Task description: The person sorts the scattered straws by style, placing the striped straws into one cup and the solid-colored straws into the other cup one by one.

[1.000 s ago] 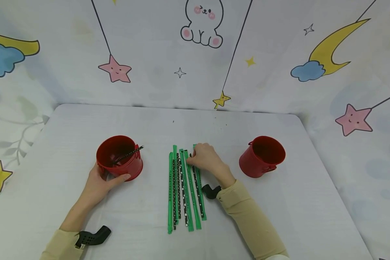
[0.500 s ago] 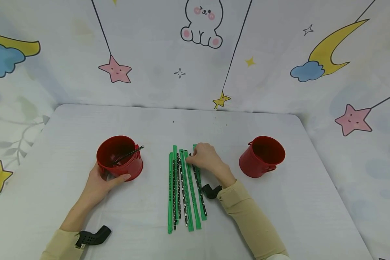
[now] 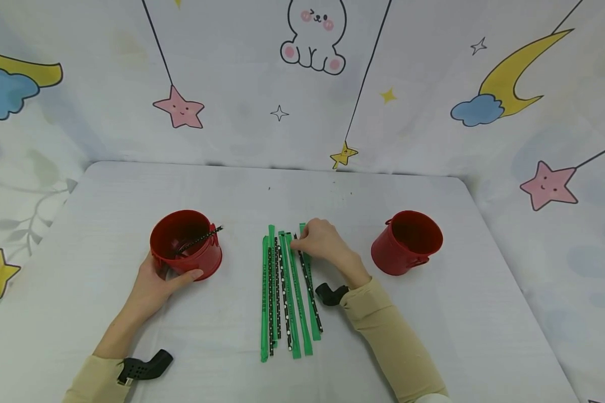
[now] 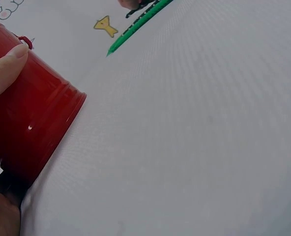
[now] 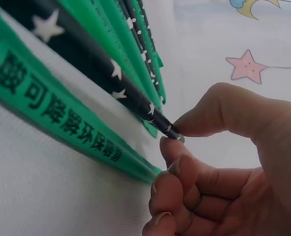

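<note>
Item: starred black straw [image 5: 130, 93], pinched by its far tip in my right hand [image 3: 325, 242], slanting toward 5 o'clock; from the head, my hand covers that tip.

Item: green-wrapped straws [image 3: 264, 302] and dotted black straws [image 3: 285, 305], side by side, running 12 to 6; overlaps make the count uncertain.

Item: red bucket [image 3: 206, 262], 10 o'clock of the row, gripped round its wall by my left hand [image 3: 153, 285], partly hidden behind it; left wrist view cuts both off. Inner straw [image 3: 200, 239] leans toward 2 o'clock, lower end unclear.

Item: second bucket [image 3: 389, 256], 2 o'clock of the row, interior shadowed.
</note>
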Demonstrator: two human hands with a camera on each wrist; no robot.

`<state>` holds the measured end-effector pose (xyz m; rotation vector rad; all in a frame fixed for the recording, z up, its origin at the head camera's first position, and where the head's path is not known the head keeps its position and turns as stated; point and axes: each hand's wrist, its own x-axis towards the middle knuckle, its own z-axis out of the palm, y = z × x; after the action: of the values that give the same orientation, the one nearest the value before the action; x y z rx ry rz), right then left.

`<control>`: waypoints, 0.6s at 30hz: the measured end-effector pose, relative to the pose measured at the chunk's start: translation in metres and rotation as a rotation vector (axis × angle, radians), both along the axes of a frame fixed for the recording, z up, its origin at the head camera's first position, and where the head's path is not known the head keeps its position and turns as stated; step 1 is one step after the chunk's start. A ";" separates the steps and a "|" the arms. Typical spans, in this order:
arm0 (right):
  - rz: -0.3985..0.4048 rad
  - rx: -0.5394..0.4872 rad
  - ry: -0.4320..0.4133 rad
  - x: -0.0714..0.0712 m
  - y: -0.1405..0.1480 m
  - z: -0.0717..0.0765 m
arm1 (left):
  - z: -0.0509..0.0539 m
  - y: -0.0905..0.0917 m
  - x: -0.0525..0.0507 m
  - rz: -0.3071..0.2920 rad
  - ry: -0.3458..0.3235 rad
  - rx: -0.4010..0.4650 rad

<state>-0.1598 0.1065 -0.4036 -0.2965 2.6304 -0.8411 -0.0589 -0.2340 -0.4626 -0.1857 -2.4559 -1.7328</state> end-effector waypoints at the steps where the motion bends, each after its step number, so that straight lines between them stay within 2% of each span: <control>1: 0.000 -0.009 0.001 0.000 0.000 0.001 | 0.000 0.000 0.000 -0.001 0.002 0.002; 13: -0.017 -0.139 -0.001 0.001 0.005 0.014 | -0.001 0.000 0.000 -0.012 0.015 0.010; 18: -0.036 -0.179 0.032 0.004 0.005 0.022 | -0.001 0.000 0.000 -0.013 0.016 0.012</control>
<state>-0.1559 0.1111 -0.3814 -0.3127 2.6009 -1.0950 -0.0593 -0.2345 -0.4636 -0.2139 -2.4384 -1.7437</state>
